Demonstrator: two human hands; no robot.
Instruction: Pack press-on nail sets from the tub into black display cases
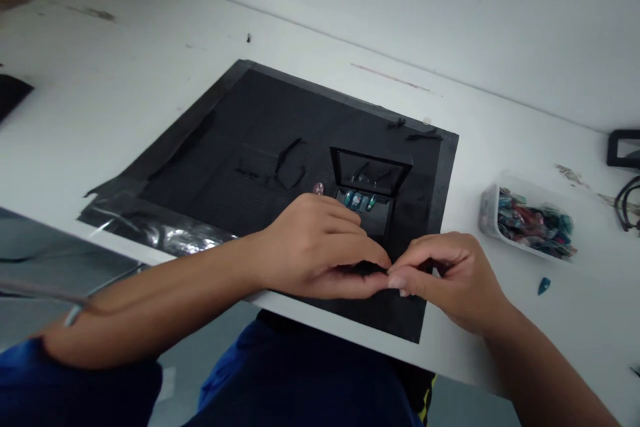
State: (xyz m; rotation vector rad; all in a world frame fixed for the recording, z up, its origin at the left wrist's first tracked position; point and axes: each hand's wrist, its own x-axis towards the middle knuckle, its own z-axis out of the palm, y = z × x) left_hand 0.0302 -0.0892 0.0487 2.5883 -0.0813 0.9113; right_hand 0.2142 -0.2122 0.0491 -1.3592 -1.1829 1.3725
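My left hand [325, 250] and my right hand [445, 273] meet over the front part of a black mat [240, 127], thumbs and forefingers pinched together at the tips. Whatever lies between the fingertips is too small or hidden to make out. Just beyond them stands a black case [383, 217] with its clear-windowed lid [371, 170] raised. Inside, a short row of teal press-on nails [357, 200] lies along the hinge side. One pinkish press-on nail [319, 188] rests on the mat beside the case, close to my left knuckles.
A clear plastic tub [490, 213] full of colourful press-on nails [535, 223] sits right of the mat. Near it lies a loose teal nail [544, 285]. A black frame-like object [624, 149] and a dark cable [625, 200] are at the right edge. Black scraps [287, 157] lie on the mat.
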